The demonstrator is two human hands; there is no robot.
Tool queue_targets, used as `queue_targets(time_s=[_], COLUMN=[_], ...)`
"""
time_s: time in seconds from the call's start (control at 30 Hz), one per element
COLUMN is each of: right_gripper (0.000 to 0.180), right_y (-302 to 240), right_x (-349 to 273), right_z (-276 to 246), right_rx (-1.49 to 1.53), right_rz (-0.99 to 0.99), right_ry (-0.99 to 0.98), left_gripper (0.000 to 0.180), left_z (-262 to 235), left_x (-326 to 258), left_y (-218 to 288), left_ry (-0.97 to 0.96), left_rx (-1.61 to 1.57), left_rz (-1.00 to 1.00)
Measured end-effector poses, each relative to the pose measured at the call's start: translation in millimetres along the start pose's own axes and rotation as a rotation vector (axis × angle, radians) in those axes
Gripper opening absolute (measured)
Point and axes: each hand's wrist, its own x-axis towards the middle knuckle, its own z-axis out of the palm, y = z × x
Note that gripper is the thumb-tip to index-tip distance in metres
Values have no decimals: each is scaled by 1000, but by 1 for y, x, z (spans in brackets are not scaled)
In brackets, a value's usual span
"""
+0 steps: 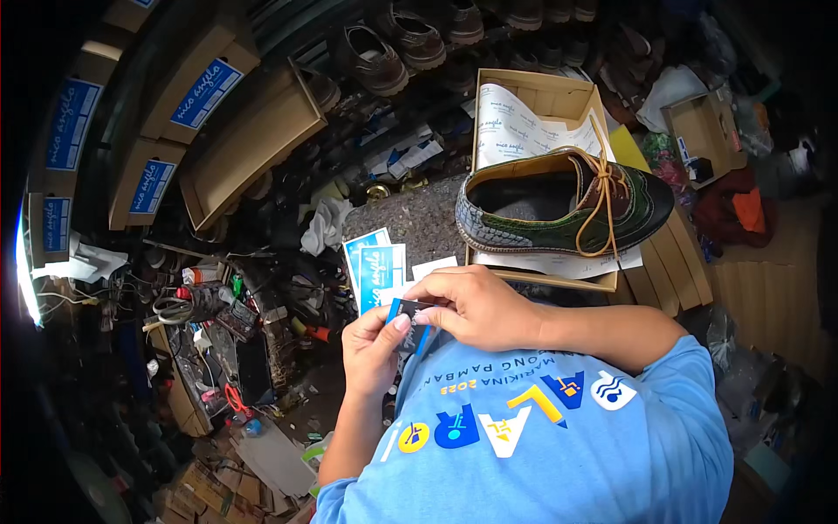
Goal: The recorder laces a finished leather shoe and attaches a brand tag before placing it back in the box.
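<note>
Both hands meet just in front of the chest, pinching one small, flat blue-and-black printed card between them: the left hand grips its lower left edge with the thumb on its face, and the right hand closes over its upper right side. Most of the card is hidden under the fingers, so its full outline is hard to make out; its long axis seems to run from lower left to upper right. Just beyond the hands, similar blue printed cards lie on the grey felt-covered desk. Farther out to the right, a green-and-brown lace-up leather shoe rests across an open cardboard shoebox, toe pointing right.
</note>
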Motion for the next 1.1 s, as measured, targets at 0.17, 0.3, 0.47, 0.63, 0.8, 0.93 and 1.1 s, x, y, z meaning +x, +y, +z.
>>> queue_targets(time_s=[0.17, 0.3, 0.47, 0.63, 0.8, 0.93, 1.1], right_gripper=[29, 18, 33, 47, 22, 9, 9], right_y=[-14, -35, -54, -51, -51, -50, -50], right_x=[-16, -19, -44, -53, -57, -57, -59], right_z=[-8, -20, -57, -79, -67, -75, -86], right_rx=[-86, -307, -305, -76, 252, 116, -10], right_rz=[-214, -379, -194, -235, -134, -179, -82], right_ry=[76, 128, 6, -9, 272, 378, 364], left_gripper=[42, 23, 12, 21, 15, 10, 14], left_z=[21, 47, 67, 92, 115, 120, 120], left_x=[-9, 1, 19, 29, 32, 38, 50], left_y=[26, 57, 67, 75, 73, 71, 81], left_ry=[-72, 9, -229, -248, -243, -238, -326], left_rx=[63, 544, 707, 605, 226, 198, 632], left_rz=[255, 379, 563, 512, 456, 443, 702])
